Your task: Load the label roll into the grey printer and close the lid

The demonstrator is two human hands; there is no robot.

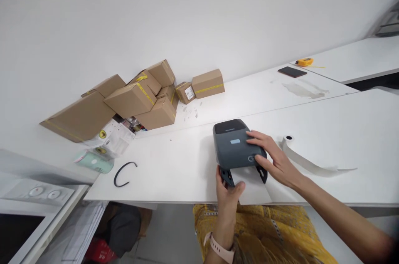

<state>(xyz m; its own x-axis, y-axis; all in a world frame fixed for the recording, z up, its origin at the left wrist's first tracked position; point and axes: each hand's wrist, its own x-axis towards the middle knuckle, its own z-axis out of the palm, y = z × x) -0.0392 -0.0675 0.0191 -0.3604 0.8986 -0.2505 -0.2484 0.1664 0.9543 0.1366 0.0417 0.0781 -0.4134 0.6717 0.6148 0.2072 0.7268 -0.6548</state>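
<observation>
A dark grey printer [232, 141] with a black panel and a pale blue label stands tilted above the white table near its front edge. My left hand [229, 193] grips a black part at the printer's lower left, thumb on the near side. Across the printer's right side lies my right hand [269, 156], fingers on the top and thumb by a round marking at the corner; the hand steadies it. Two black arms stick out beneath the body, with white paper [254, 191] under them. Right of the printer, a paper roll [288, 139] trails a long curled strip.
Cardboard boxes [131, 99] are piled at the back left against the wall. A black headband [120, 174] and a mint-green pack [95, 162] lie at the left. Farther back right are a dark phone [292, 72] and a yellow tape measure [304, 62].
</observation>
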